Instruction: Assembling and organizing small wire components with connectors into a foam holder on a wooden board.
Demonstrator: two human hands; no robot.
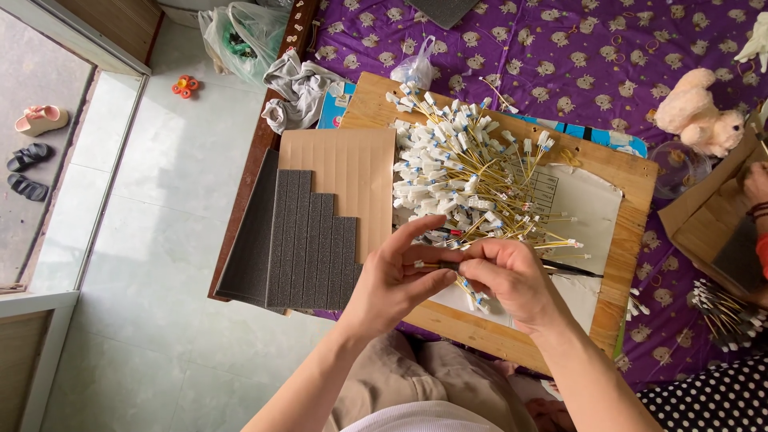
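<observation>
Wire (448, 266) sits pinched between left hand (396, 276) and right hand (512, 276) grip.

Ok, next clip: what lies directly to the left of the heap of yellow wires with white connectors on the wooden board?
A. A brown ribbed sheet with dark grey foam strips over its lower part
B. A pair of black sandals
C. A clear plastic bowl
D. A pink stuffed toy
A: the brown ribbed sheet, with the dark grey foam strips over its lower part, lies against the left edge of the wire heap on the wooden board.
</observation>
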